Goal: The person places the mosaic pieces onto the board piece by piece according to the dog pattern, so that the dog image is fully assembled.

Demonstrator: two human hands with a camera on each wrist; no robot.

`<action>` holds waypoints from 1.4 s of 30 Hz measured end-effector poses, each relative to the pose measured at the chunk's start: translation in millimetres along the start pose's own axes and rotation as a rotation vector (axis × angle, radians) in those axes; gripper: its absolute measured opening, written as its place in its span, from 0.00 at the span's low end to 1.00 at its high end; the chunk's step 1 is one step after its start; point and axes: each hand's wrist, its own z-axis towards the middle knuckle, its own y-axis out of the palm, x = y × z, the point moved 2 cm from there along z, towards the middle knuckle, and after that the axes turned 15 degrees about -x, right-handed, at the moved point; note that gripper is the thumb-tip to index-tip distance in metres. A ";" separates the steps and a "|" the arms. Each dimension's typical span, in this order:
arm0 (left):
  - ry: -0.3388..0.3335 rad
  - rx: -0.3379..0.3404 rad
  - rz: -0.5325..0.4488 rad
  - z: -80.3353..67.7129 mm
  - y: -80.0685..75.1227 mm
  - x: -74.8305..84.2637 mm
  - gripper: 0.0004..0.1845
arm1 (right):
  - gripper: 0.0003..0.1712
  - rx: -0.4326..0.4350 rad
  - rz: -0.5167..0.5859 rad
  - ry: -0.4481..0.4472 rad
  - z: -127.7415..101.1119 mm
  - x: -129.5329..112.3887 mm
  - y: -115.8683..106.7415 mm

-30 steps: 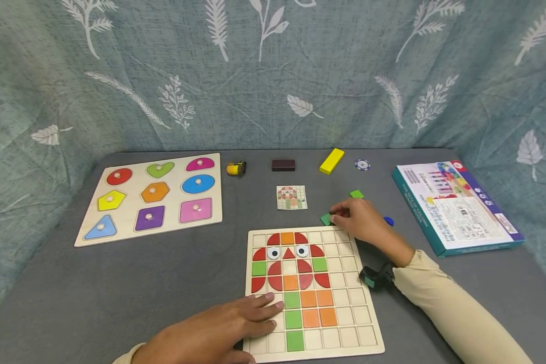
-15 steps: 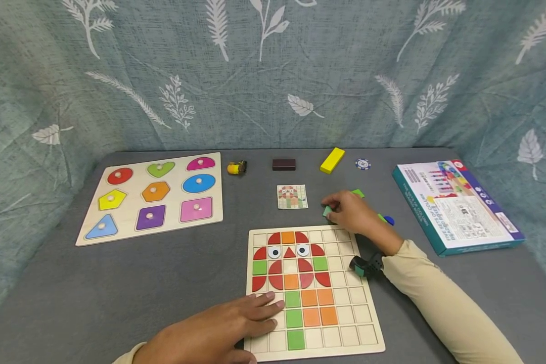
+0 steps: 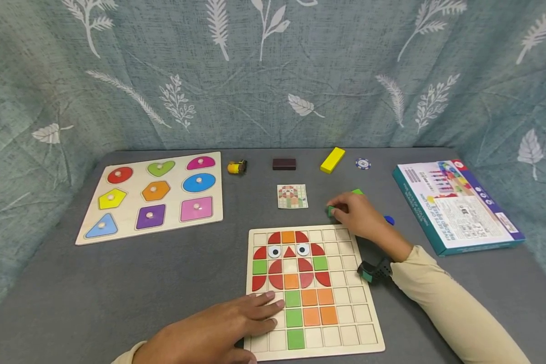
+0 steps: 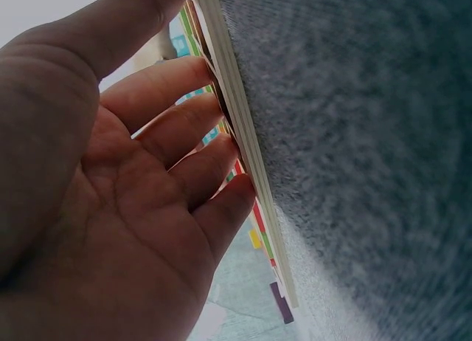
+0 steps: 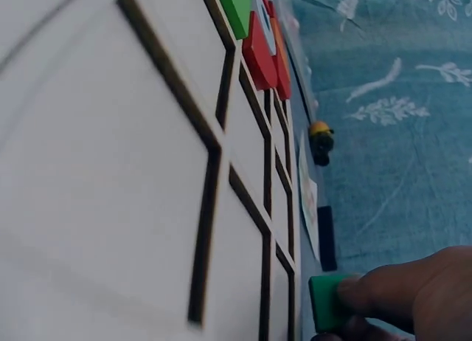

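Green tile (image 3: 330, 211) pinched in right hand (image 3: 357, 215) — just beyond grid board's (image 3: 346, 283) far edge.
Left hand (image 3: 218, 328) flat, fingers spread, pressing board's near-left corner to desk (image 3: 118, 283).

The desk (image 3: 118, 283) wears matt grey felt-like cloth, rough up close. The grid board (image 3: 346, 283) is pale, smooth wood with painted tiles. The green tile (image 5: 328, 302) looks matt. The box (image 3: 459, 207) is glossy printed card.

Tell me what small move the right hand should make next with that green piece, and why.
Probably carry it over the grid board. The right hand pinches the green piece beyond the board's far edge; the left hand lies flat on the near corner, and many cells are empty.
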 end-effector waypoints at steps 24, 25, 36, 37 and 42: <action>-0.016 -0.007 -0.008 0.7 -0.3 0.6 0.32 | 0.09 -0.218 0.036 -0.145 -63.0 -19.6 10.0; -0.019 -0.006 -0.010 0.8 -0.3 0.6 0.32 | 0.09 -0.226 0.037 -0.155 -65.1 -20.3 11.1; -0.036 -0.007 -0.002 0.5 -0.9 2.2 0.32 | 0.10 -0.420 0.115 -0.253 -80.8 -31.7 23.3; -0.034 -0.005 -0.002 0.5 -1.2 2.0 0.32 | 0.09 -0.438 0.131 -0.253 -81.9 -32.9 24.4; -0.012 0.015 0.004 1.5 -2.0 1.1 0.32 | 0.08 -0.490 0.146 -0.244 -86.9 -36.7 29.3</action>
